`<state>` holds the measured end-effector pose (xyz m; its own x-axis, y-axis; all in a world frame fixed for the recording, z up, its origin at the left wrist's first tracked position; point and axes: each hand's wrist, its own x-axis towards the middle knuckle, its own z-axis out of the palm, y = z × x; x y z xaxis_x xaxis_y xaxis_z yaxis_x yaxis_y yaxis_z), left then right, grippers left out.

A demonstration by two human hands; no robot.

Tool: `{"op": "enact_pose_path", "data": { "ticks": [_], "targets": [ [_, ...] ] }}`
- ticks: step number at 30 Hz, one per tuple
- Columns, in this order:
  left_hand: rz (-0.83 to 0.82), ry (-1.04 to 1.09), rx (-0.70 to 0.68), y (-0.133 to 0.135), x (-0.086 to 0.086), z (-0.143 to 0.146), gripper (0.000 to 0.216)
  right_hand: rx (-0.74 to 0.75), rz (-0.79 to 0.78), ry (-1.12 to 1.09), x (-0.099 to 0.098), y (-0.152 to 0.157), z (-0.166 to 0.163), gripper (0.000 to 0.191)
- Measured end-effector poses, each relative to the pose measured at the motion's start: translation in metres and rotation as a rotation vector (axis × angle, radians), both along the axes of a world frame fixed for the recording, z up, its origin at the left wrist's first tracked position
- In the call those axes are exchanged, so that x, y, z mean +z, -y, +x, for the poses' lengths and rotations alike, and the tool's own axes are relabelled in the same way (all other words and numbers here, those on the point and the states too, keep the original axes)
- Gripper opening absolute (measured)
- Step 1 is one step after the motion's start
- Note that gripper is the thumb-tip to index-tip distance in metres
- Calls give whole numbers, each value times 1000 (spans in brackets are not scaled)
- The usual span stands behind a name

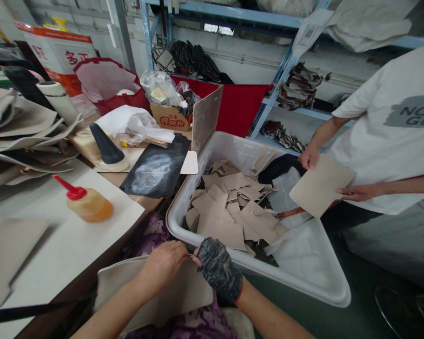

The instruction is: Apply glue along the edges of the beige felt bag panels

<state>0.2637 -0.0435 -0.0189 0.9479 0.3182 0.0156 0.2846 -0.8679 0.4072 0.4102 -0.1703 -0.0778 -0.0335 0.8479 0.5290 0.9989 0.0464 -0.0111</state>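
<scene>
My left hand (164, 266) is bare and closed in a pinch at the top edge of a beige leather piece (176, 294) that lies on my lap. My right hand (219, 273) wears a dark fingerless glove and pinches the same edge, its fingers meeting the left hand's. Between the fingertips there is something thin that I cannot make out. Just beyond both hands stands a white plastic bin (314, 278) with several beige leather cut pieces (226, 212) in it.
A person in a white T-shirt (392, 136) stands at the right and holds a beige panel (320, 186) over the bin. On the work table (74, 235) at the left lie an amber glue bottle with a red cap (86, 202), a black sheet (157, 167), stacked beige parts and a cardboard box (171, 117). Blue shelving stands behind.
</scene>
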Motion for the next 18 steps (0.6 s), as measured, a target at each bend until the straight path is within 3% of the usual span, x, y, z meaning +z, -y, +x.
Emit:
{"op": "enact_pose_path", "data": {
  "ticks": [7,14,18],
  "targets": [
    [-78,-9,12,-13,6,-18,14,77,-61,-183,5,2,8,37],
    [-53,-34,60,-13,4,-20,15,126,-35,-301,12,-4,3,34],
    [-62,-113,96,-10,6,-17,15,48,-23,-168,-2,-6,-7,37]
  ]
}}
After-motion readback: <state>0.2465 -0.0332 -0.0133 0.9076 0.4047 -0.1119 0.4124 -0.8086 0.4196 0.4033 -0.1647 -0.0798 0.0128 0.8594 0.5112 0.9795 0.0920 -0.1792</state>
